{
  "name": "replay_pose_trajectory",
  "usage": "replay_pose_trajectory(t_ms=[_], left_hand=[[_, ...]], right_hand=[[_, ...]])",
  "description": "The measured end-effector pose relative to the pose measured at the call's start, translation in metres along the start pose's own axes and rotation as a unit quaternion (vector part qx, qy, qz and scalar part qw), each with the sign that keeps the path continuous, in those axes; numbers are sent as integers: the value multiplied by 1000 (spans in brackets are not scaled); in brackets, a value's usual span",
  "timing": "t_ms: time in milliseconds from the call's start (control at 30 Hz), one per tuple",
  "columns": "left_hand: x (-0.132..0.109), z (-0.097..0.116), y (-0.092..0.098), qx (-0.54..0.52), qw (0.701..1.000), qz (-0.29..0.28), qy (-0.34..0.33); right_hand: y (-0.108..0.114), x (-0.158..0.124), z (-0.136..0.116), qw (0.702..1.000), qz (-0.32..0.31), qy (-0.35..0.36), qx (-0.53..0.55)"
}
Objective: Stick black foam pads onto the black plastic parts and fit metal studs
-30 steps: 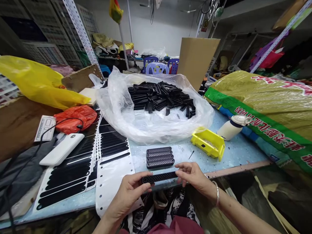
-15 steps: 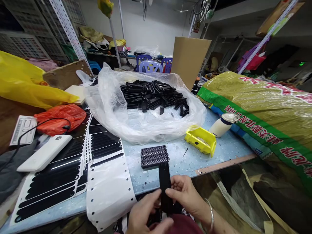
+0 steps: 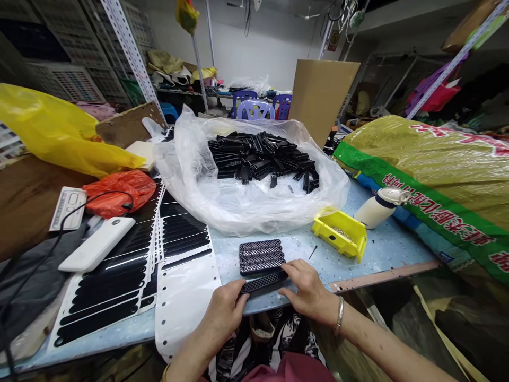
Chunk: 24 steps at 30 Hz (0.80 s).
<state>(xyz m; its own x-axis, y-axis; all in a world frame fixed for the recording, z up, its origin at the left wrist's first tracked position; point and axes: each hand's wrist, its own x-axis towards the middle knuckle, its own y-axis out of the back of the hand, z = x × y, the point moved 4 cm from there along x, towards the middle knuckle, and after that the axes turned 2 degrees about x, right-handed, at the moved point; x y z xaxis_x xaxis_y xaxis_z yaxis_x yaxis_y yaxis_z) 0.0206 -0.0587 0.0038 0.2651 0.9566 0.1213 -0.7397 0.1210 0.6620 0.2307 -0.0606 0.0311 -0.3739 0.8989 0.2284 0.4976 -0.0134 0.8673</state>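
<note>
Both hands hold one black mesh-patterned strip (image 3: 264,282) crosswise at the front edge of the table, just in front of a row of similar black mesh strips (image 3: 260,257). The thumb and fingers of my left hand (image 3: 226,306) pinch its left end. At the other end, the fingers of my right hand (image 3: 307,291) grip the tip, its thumb lower and apart from the strip. The row lies side by side, mesh faces up. Beyond it, a clear plastic bag (image 3: 234,216) lies spread open around a heap of black plastic pieces (image 3: 262,154).
Sheets of black adhesive-looking strips (image 3: 107,289) and a white backing sheet (image 3: 185,302) lie left, under a white power bank (image 3: 97,244). A yellow bin (image 3: 342,233) with small parts, a white bottle (image 3: 379,207) and a big printed sack (image 3: 429,175) stand right.
The strip was pointing away from me with a plain dark face showing; now it lies crosswise, mesh up, against the row. My hands moved forward and apart to its ends. The view shifted slightly.
</note>
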Motion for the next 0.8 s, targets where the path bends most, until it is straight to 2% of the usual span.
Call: replay_pose_trajectory(t_ms=[133,300,400,567,800], left_hand=[[4,-14,-7,-2,997,38,66],[11,-27,-7,-55,984,78,151],[17,-33,-8,-96,977,72,178],[24,-33,-7,-110,977,51,177],[17,-38,-6,-179,956,72,221]], right_hand=[[-16,-15,29,997,38,-64,6],[-25,-15,38,993,86,-85,7],[-26,-7,36,992,78,-96,7],[-25,-2,32,992,69,-93,39],[-26,-6,46,979,49,-140,138]])
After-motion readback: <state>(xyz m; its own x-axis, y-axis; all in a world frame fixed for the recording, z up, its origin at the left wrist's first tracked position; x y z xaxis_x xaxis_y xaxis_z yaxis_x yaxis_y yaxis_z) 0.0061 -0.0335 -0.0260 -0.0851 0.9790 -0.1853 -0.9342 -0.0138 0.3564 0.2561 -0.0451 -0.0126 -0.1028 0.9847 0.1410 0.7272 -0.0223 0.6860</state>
